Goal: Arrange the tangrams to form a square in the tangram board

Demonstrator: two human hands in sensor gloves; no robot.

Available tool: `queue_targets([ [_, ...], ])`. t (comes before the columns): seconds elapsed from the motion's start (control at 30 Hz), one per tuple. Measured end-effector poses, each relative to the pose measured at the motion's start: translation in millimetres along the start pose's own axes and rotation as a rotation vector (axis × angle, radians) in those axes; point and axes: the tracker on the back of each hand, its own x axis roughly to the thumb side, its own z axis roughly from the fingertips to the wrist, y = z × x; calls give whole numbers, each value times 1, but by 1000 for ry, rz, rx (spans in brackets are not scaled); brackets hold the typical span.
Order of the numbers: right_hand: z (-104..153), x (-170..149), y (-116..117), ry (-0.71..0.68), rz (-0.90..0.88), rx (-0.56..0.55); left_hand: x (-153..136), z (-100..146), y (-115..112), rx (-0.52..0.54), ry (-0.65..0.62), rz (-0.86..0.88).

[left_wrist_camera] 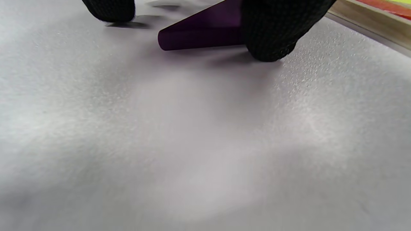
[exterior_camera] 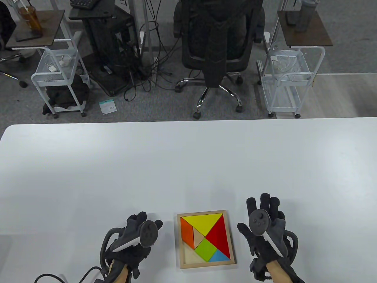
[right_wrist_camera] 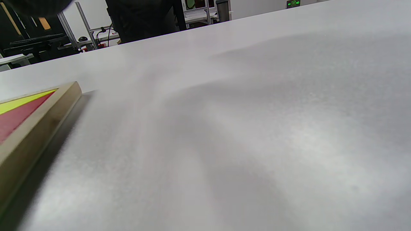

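The wooden tangram board (exterior_camera: 207, 266) lies at the table's near edge between my hands. It holds a yellow triangle (exterior_camera: 203, 222), a red triangle (exterior_camera: 219, 238), an orange piece (exterior_camera: 187, 235), a green square (exterior_camera: 206, 250), a blue triangle (exterior_camera: 219, 256) and a small wood-coloured triangle (exterior_camera: 198, 235). Its bottom-left triangular slot (exterior_camera: 190, 256) is bare. My left hand (exterior_camera: 147, 221) is curled just left of the board. In the left wrist view its fingertips (left_wrist_camera: 269, 38) pinch a purple triangle (left_wrist_camera: 199, 33) lying on the table. My right hand (exterior_camera: 259, 212) hovers right of the board, fingers straight, holding nothing.
The white table (exterior_camera: 188, 165) stretches far beyond the board. Behind it stand an office chair (exterior_camera: 216, 44) and two wire carts (exterior_camera: 59, 76). The board's edge shows at the left of the right wrist view (right_wrist_camera: 41, 125) and at the top right of the left wrist view (left_wrist_camera: 369, 22).
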Motion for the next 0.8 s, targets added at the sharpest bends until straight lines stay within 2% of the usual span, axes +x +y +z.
queue_targets([
  [0.07,0,-1,0,3,-3,5,-1,1,2,70,7,-32],
  [0.3,-2,-2,4,13,2,26,4,-6,3,-26,9,-26],
  [0.6,-2,0,7,-4,7,47,12,-7,4,61,-23,-104],
  [0.7,2,5,5,-59,-29,41,6,-3,5,85,-74,-27],
  [0.77,8,14,4,-149,-87,49,2,3,8,109,-178,126],
  [0.8,14,21,4,-236,-116,62,1,7,10,116,-258,263],
])
